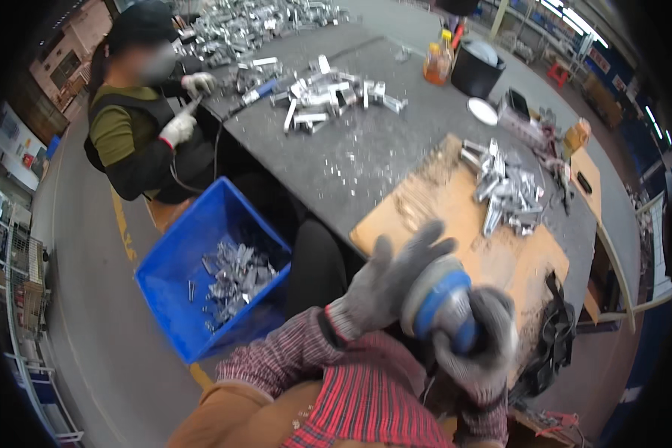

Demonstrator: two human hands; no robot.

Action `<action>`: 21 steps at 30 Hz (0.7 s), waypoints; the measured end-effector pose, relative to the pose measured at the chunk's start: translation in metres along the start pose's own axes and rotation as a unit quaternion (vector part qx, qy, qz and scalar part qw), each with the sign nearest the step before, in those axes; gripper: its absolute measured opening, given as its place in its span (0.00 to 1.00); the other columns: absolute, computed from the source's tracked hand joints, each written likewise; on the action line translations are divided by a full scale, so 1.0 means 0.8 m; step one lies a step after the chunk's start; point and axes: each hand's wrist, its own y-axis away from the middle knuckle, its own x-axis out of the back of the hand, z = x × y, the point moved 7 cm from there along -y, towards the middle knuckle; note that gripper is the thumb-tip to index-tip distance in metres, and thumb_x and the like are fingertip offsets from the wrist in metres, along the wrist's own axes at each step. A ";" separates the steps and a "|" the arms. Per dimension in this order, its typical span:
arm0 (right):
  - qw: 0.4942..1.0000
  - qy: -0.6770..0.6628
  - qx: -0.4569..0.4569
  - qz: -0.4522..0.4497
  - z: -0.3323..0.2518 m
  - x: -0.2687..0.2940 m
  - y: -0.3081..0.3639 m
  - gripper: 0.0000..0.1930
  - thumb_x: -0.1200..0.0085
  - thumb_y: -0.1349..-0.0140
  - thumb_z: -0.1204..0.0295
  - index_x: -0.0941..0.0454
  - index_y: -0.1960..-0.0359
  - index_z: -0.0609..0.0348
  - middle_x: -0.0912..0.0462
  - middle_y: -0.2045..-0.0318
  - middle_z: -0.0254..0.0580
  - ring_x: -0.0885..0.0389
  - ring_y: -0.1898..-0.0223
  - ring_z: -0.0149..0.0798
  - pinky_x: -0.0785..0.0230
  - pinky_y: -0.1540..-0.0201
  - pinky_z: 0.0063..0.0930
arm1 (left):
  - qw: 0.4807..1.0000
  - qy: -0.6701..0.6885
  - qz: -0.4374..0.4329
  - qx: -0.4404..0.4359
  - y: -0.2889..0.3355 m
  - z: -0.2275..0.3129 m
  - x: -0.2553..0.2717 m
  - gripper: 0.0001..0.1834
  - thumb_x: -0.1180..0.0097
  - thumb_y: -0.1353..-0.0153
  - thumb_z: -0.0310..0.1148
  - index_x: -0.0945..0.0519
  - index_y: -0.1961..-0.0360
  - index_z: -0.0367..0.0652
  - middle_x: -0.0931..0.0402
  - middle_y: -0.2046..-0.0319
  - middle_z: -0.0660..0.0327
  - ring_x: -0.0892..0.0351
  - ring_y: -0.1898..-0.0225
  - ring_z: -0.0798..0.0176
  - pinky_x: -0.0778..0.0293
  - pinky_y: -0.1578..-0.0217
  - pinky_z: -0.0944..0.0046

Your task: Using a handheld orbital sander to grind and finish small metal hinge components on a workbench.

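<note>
Gloved in grey, my right hand (489, 340) is wrapped round what looks like a blue-and-grey palm sander (442, 295), its round pad tilted toward my other hand. My left hand (381, 284), also in a grey glove, has its fingers stretched out beside the pad. Whether it touches the pad I cannot tell. Both hands are over the near edge of a worn brown board (433, 198). A heap of shiny metal parts (504, 187) lies on the board's far right part.
A blue bin (164, 261) holding metal pieces stands left of my legs. Across the grey table (336, 179) lie more metal parts (328, 97). A co-worker (142, 127) in white gloves works at the left. Bottles (437, 63) and a black bucket (476, 71) stand at the back.
</note>
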 end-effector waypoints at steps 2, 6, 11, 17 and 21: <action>1.000 -0.007 -0.008 0.017 -0.003 0.014 0.010 0.38 0.16 0.54 0.76 0.17 0.36 0.61 0.15 0.43 0.59 0.11 0.45 0.59 0.15 0.44 0.49 | 0.997 0.034 -0.003 -0.063 -0.013 0.022 0.044 0.58 0.54 0.21 0.79 0.46 0.08 0.46 0.43 0.12 0.48 0.39 0.15 0.44 0.42 0.13 0.44; 0.998 -0.021 -0.049 0.025 0.015 -0.019 -0.004 0.39 0.16 0.55 0.77 0.17 0.36 0.62 0.15 0.44 0.59 0.12 0.45 0.59 0.16 0.42 0.49 | 0.993 0.102 -0.019 0.051 -0.022 -0.031 -0.013 0.45 0.49 0.13 0.61 0.42 0.09 0.44 0.37 0.14 0.49 0.35 0.17 0.49 0.39 0.14 0.48; 0.987 0.081 -0.136 -0.013 0.072 0.003 0.005 0.38 0.19 0.53 0.76 0.17 0.36 0.60 0.14 0.45 0.56 0.11 0.44 0.59 0.15 0.40 0.49 | 0.814 -0.537 0.186 -0.125 -0.092 0.147 0.124 0.35 0.30 0.20 0.36 0.27 0.17 0.41 0.22 0.23 0.52 0.21 0.25 0.55 0.25 0.23 0.52; 0.943 0.188 -0.270 -0.052 0.147 0.013 0.028 0.37 0.18 0.48 0.68 0.17 0.34 0.52 0.14 0.44 0.52 0.08 0.46 0.60 0.13 0.44 0.49 | 0.371 -0.910 0.179 -0.052 -0.294 0.318 0.141 0.25 0.41 0.22 0.35 0.20 0.25 0.55 0.10 0.45 0.45 0.09 0.42 0.40 0.14 0.39 0.44; 0.916 0.193 -0.346 -0.062 0.154 0.012 0.025 0.39 0.16 0.49 0.65 0.17 0.33 0.56 0.13 0.44 0.55 0.08 0.46 0.58 0.13 0.42 0.47 | 0.162 -0.987 -0.003 -0.022 -0.446 0.268 0.171 0.30 0.37 0.27 0.38 0.20 0.25 0.56 0.13 0.37 0.50 0.17 0.30 0.44 0.17 0.33 0.41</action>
